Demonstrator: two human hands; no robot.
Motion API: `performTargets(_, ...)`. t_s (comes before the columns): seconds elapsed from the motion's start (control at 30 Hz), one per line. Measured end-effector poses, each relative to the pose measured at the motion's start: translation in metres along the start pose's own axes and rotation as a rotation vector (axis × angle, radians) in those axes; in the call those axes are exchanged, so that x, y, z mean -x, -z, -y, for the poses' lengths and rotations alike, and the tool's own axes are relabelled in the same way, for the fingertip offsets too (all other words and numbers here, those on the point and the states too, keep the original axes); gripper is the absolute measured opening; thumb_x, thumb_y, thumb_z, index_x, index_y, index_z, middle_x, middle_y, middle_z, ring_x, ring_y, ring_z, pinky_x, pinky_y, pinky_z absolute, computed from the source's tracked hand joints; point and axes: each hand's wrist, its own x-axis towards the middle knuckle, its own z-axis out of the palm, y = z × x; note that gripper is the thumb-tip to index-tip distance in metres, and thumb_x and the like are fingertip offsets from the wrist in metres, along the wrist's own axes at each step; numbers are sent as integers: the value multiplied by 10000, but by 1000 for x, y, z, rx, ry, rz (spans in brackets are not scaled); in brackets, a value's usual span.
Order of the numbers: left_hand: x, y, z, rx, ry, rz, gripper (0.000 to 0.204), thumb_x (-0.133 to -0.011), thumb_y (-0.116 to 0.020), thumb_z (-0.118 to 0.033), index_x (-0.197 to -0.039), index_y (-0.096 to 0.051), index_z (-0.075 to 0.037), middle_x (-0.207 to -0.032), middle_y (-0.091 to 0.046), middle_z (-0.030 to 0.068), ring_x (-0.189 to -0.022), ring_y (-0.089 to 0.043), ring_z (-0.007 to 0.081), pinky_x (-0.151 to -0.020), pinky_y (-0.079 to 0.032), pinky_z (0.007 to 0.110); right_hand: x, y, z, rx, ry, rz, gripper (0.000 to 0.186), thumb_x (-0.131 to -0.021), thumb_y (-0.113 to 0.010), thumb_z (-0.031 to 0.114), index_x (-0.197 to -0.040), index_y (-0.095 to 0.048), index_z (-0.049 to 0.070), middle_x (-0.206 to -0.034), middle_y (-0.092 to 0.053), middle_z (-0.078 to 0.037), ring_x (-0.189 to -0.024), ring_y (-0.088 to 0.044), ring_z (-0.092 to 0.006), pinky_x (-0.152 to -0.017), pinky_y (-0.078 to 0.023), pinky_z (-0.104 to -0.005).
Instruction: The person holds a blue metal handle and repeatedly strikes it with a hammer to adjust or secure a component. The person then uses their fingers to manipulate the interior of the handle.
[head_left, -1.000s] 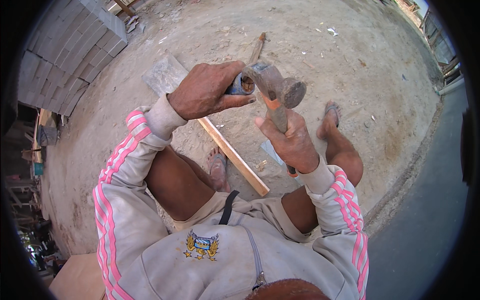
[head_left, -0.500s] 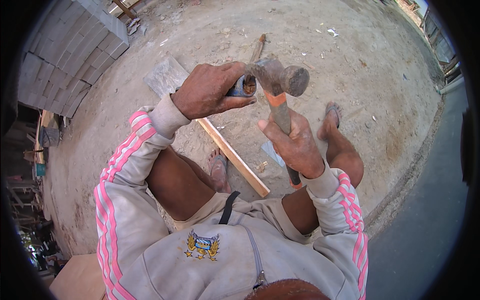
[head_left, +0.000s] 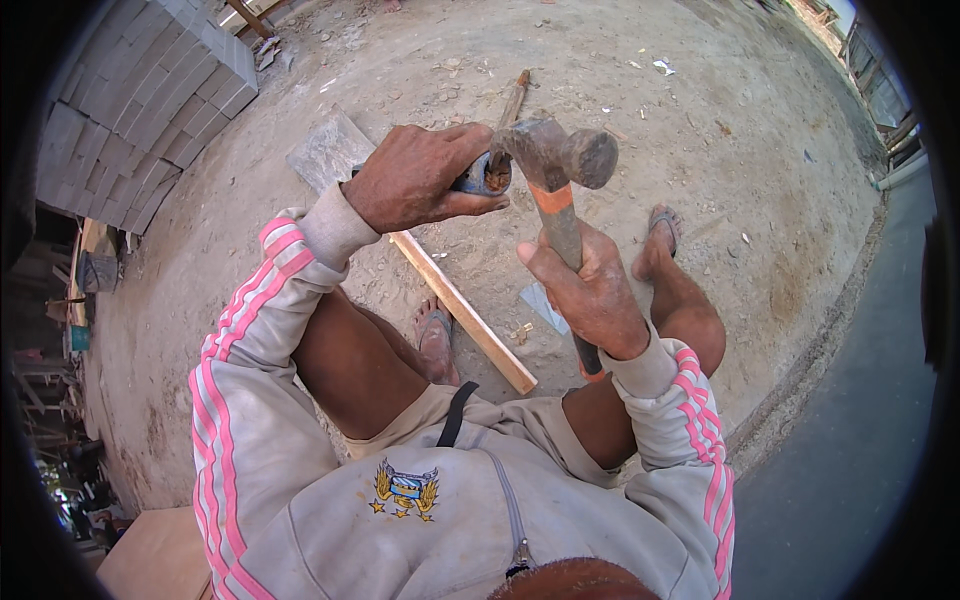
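Note:
My left hand (head_left: 425, 180) is closed round a blue-grey tube-like handle (head_left: 483, 176), and rough brown material shows in its open end. My right hand (head_left: 592, 290) grips a claw hammer (head_left: 562, 225) by its dark shaft, which has an orange band below the head. The hammer's claw points left and overlaps the rim of the handle's end; whether it touches cannot be made out. A flat grey plate (head_left: 333, 150) shows beyond my left wrist; whether it joins the handle is hidden behind the hand.
A wooden batten (head_left: 465, 310) slants between my feet. Past the hammer head is a brown stick (head_left: 514, 98). A pale bluish flat piece (head_left: 543, 305) lies near my right hand. Grey blocks (head_left: 150, 105) are stacked at far left. A smooth grey strip (head_left: 835, 400) runs along the right.
Both hands have stayed nearly in place, drifting very slightly left. The claw tip now appears a little lower over the handle's open end.

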Motion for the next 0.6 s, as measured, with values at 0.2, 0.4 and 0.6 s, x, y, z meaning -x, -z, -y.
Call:
performTargets(0.2, 1, 0, 2, -5, -26, -7, 490, -888, -729, -499, -1093, -562, -86, -931, -658, 136, -817, -670, 389, -662, -519, 489, 2, 1, 3, -38, -25, 11, 251, -978, -676, 204, -1041, -607, -29, -720, -551, -37, -674, -502, -105, -629, -454, -319)
performTargets(0.4, 1, 1, 1, -2, -38, 1, 492, -888, -729, -496, -1100, -566, -84, -943, -661, 129, -817, -678, 383, -661, -528, 480, 4, 3, 7, -18, -46, 22, 262, -981, -678, 209, -1059, -611, -32, -723, -550, -25, -671, -498, -94, -621, -449, -304)
performTargets(0.6, 4, -1, 4, -15, -58, -6, 489, -884, -733, -481, -1098, -559, -77, -955, -658, 129, -823, -682, 380, -658, -530, 479, 5, 4, 7, -10, -45, 32, 256, -979, -681, 222, -1014, -607, -21, -720, -541, -21, -667, -494, -93, -612, -444, -305)
